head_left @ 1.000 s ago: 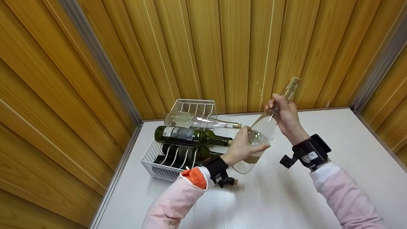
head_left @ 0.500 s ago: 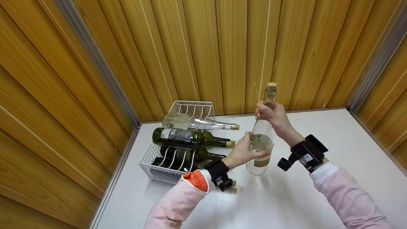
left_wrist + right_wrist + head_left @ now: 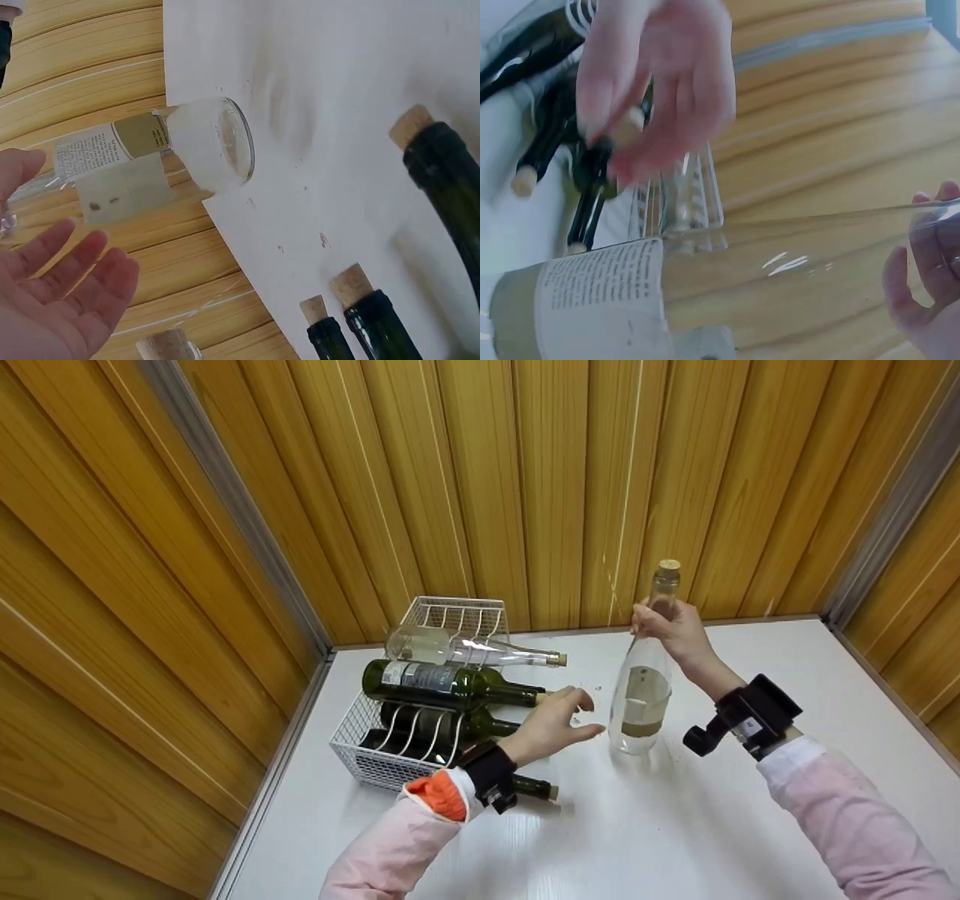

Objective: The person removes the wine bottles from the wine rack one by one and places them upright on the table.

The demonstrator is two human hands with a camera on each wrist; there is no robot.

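My right hand (image 3: 684, 639) grips a clear glass bottle (image 3: 645, 690) by its neck. The bottle stands nearly upright, base close over the white table, a cork in its top and a paper label low on its side. To its left is my left hand (image 3: 551, 724), thumb and fingers spread with nothing between them. A gap separates that hand from the bottle, whose clear base (image 3: 225, 142) points toward the table in the left wrist view. In the right wrist view the printed label (image 3: 604, 292) fills the lower left.
A white wire basket rack (image 3: 379, 769) stands on the table's left side. Across it lie a clear corked bottle (image 3: 480, 649), a green bottle with a label (image 3: 427, 676) and other dark bottles, corked necks (image 3: 536, 789) pointing right. Wood-panelled walls (image 3: 555, 495) rise behind the table (image 3: 600, 825).
The clear bottle has gone from tilted to nearly upright and shifted right over the last half second. My left hand has let go of its body and drawn back left; the right still grips the neck.
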